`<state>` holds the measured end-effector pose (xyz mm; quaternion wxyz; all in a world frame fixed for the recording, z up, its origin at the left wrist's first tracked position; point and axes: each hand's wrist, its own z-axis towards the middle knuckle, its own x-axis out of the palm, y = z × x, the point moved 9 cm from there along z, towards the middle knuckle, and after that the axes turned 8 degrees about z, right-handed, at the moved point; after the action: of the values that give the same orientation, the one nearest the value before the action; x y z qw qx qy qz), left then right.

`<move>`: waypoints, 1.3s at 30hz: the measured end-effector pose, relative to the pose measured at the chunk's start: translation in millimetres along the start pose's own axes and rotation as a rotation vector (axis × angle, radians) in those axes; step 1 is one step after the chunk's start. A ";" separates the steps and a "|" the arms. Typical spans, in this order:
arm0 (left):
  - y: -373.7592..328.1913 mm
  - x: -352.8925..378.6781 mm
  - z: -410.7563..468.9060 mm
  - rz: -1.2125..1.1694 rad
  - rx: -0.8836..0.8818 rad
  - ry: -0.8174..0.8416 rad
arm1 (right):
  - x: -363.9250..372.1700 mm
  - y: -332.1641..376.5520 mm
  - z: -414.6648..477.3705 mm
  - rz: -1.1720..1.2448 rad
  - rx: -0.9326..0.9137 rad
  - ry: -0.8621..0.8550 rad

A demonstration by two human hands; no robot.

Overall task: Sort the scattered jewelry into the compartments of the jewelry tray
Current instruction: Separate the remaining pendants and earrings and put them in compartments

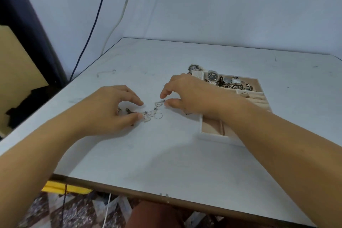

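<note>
A thin silver chain (154,112) with heart-shaped links lies on the white table between my hands. My right hand (187,92) pinches its far end between thumb and forefinger. My left hand (111,105) has thumb and forefinger at its near end, beside a small dark charm (128,110). The jewelry tray (209,135), white outside and beige inside, sits at the right, partly under my right forearm. Its far compartment holds a dark-faced watch (212,77) and several metal pieces (231,84).
A thin bent wire (106,72) lies on the table at the far left. The table's brown front edge (166,200) runs near my body. Dark and white cables hang down the wall behind the table's left corner.
</note>
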<state>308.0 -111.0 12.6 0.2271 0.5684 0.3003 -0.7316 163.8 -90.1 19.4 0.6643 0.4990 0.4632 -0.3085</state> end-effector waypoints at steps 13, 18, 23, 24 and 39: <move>-0.6 17.2 2.8 -0.155 0.033 -0.105 | 19.8 -5.6 33.7 0.021 0.111 0.103; 0.6 17.8 1.1 -0.227 0.021 -0.147 | 27.9 -7.8 32.8 0.014 0.153 0.270; 0.1 18.8 -0.8 -0.239 0.011 -0.176 | 30.9 -8.2 31.0 0.045 0.175 0.305; 0.2 19.1 -1.0 -0.238 0.008 -0.177 | 29.6 -7.9 30.1 0.050 0.173 0.292; -14.7 -0.9 1.2 -0.247 0.015 -0.294 | -28.4 -8.4 -3.9 0.156 0.103 -0.109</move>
<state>297.4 -101.3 16.3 0.1727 0.4159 0.3259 -0.8313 144.4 -90.5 42.2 0.6840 0.5495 0.3697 -0.3060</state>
